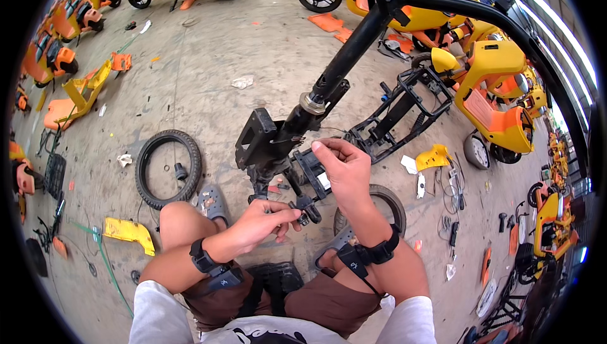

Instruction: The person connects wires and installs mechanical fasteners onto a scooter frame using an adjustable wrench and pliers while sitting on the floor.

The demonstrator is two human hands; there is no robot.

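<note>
A bare black scooter frame (288, 130) stands before me, with its steering tube and handlebar rising to the upper right. Low beside its near end, my left hand (258, 225) has thumb and fingers pinched on a small black part (303, 219); its exact kind does not show. My right hand (346, 168) is raised to the right of the steering tube, fingers curled in and thumb along them. Whatever those fingers hold, if anything, is hidden. The frame's long rear section (404, 113) stretches away behind the right hand.
A loose tyre (143, 180) lies left of the frame; another tyre (397, 210) is partly behind my right forearm. Yellow panels (129, 235) and tools (454, 233) litter the concrete floor. Yellow-orange scooters (499, 78) line the sides and back. The black handlebar (468, 8) arches overhead to the right.
</note>
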